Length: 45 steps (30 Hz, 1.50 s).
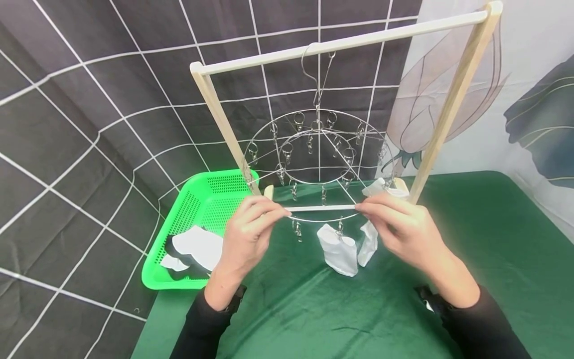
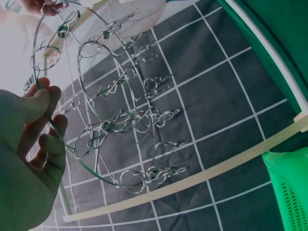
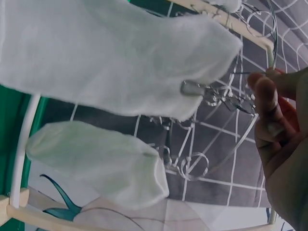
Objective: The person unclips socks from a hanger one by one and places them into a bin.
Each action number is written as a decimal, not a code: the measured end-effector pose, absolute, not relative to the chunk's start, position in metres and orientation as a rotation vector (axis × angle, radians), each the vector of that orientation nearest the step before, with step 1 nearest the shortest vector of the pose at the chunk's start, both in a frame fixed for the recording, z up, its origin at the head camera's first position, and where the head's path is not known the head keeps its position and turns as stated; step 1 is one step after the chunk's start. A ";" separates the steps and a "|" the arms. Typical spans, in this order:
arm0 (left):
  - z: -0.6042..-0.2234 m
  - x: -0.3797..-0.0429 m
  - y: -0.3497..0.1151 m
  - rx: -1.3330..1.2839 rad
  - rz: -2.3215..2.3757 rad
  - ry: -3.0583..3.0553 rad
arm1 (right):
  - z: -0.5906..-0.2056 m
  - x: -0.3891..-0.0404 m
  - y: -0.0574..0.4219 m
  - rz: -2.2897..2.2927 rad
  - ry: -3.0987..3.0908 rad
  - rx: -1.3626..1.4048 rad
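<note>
A round wire clip hanger [image 1: 319,110] with two rings hangs by its hook from a wooden rack [image 1: 345,44]. My left hand [image 1: 246,234] pinches the left near side of its outer ring, and the wire passes between thumb and fingers in the left wrist view. Across from it, my right hand [image 1: 405,229] pinches the right near side of the same ring. White socks hang at the right: one sock [image 1: 338,251] from a front clip [image 3: 192,89], another sock [image 1: 368,243] beside the right hand. More white cloth [image 1: 376,187] shows behind that hand. Several left-side clips [image 1: 293,191] hold nothing.
A green plastic basket [image 1: 179,199] stands at the left with white and dark cloth pieces [image 1: 199,248] inside. The rack's white lower bar [image 1: 320,208] shows between the hands. A green cloth [image 1: 287,309] covers the table. Behind hangs a dark grid-patterned curtain [image 1: 148,25].
</note>
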<state>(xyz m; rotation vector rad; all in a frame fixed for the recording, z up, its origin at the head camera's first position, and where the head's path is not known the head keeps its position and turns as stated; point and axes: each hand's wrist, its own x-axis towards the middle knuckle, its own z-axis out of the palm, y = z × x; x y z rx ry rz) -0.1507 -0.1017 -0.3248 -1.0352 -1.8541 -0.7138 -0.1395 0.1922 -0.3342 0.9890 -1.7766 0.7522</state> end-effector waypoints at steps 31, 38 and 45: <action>-0.417 -0.146 -0.098 -1.100 -1.493 -2.615 | -0.337 -0.136 0.171 0.741 -1.730 1.030; -0.412 -0.141 -0.071 -1.070 -1.850 -2.343 | -0.338 -0.135 0.170 0.742 -1.743 1.029; -0.414 -0.137 -0.057 -0.903 -1.878 -2.218 | -0.341 -0.134 0.171 0.745 -1.761 1.042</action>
